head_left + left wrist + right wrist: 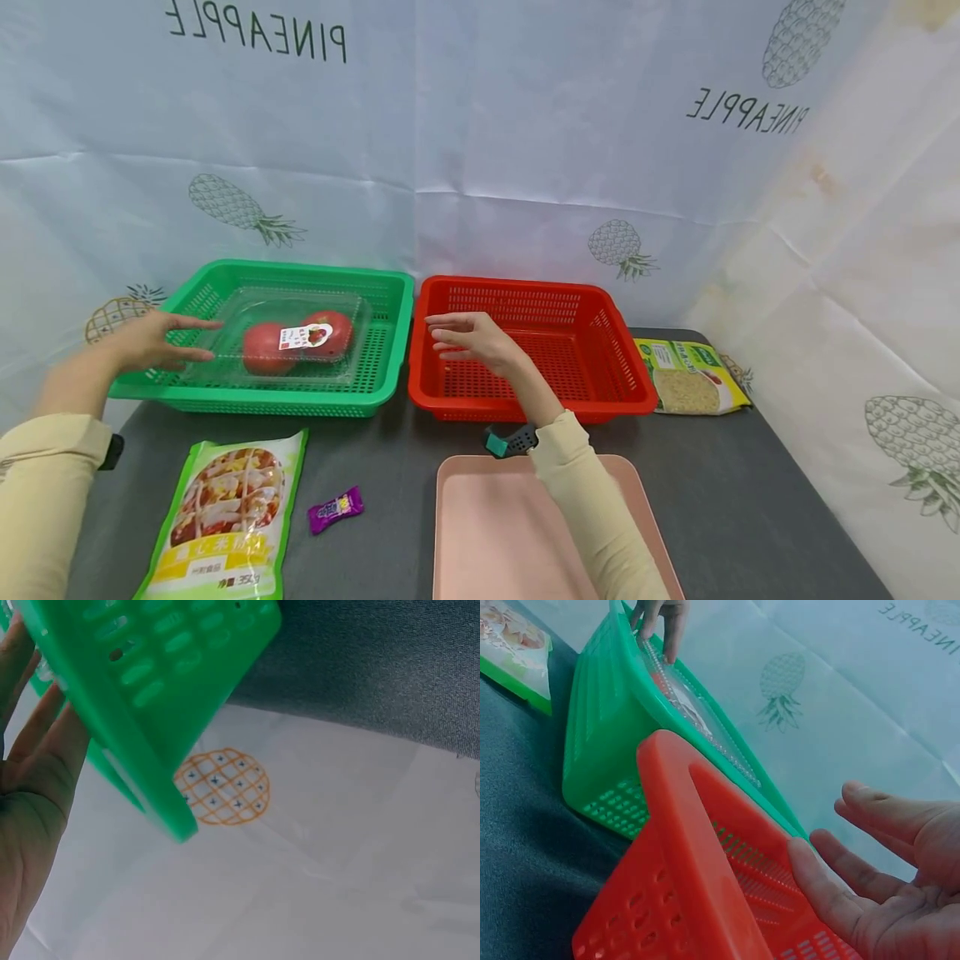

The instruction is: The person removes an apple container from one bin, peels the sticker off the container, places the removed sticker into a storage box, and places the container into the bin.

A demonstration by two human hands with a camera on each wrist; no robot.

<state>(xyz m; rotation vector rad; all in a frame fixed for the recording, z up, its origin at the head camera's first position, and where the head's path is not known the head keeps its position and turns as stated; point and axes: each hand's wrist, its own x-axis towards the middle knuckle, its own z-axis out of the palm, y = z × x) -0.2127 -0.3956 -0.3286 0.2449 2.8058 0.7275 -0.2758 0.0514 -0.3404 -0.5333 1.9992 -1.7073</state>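
Observation:
A clear plastic box of red tomatoes (272,350) with a white label lies in the green basket (300,408). At the left end of that box is my left hand (153,340), its fingers extended and fingertips right at the box's edge. In the left wrist view, the same hand (37,780) appears beside the green rim. My right hand (476,340) hovers over the left part of the red basket (540,408), fingers loosely extended and holding nothing. The right wrist view has this hand (885,877) by the red basket's rim.
In front lie a green-edged food bag (225,517) and a small purple packet (335,510). A pink tray (487,533) sits below my right forearm. Right of the red basket is a yellow-green bag (686,379). A pineapple-print cloth (510,150) hangs behind.

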